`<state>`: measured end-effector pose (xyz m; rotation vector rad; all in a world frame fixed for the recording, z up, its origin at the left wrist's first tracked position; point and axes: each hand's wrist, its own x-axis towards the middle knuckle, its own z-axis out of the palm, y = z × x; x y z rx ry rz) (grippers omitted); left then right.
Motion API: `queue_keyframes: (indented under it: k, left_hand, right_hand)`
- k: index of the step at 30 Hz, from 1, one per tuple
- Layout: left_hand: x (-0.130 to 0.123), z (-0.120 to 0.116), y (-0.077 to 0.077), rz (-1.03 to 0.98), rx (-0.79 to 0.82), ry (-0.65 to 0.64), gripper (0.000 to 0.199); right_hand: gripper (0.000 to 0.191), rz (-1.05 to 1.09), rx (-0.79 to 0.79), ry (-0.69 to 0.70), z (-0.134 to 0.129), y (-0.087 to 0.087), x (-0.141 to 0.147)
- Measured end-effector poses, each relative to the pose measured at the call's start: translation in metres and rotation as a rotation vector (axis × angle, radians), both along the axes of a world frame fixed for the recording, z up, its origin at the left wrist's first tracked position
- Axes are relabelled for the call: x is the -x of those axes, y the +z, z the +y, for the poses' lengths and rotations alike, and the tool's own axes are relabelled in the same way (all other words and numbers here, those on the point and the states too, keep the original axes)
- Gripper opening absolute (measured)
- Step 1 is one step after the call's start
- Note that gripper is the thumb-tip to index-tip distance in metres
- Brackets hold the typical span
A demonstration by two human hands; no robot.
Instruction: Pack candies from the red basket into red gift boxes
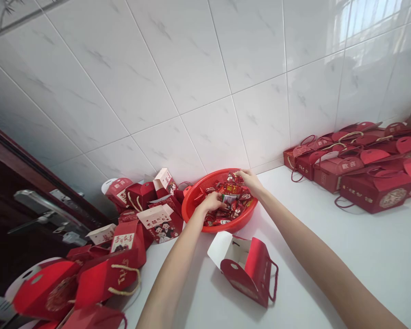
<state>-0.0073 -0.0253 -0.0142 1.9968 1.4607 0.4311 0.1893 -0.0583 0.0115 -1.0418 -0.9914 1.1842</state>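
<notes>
A red plastic basket holds a heap of wrapped candies, mostly in red wrappers. My left hand reaches into its near-left side, fingers curled at a white-and-green packet. At the far-right rim, my right hand pinches a small wrapped candy between its fingertips. In front of the basket, a red gift box stands on the white tabletop with its top flaps open and a dark red cord handle at its right. The part of its inside that shows is white and bare.
Several red gift boxes with cord handles stand in rows at the right by the tiled wall. More red boxes and bags crowd the left side. A dark door with a metal handle is at the far left.
</notes>
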Motion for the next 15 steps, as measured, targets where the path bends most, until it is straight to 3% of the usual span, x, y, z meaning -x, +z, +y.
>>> queue_keyframes:
  k: [5, 11, 15]
  left_hand:
    - [-0.004, -0.004, 0.006, -0.095, -0.044, -0.007, 0.012]
    - [-0.008, -0.008, 0.013, -0.283, -0.015, 0.15, 0.023]
    - [-0.005, -0.005, 0.012, -0.27, -0.158, 0.143, 0.023]
  right_hand:
    - [0.006, 0.101, 0.036, -0.033, 0.003, -0.001, 0.0]
    - [0.006, 0.156, 0.047, -0.02, 0.0, 0.0, -0.001]
    - [0.006, 0.173, 0.032, 0.034, -0.004, 0.002, -0.002]
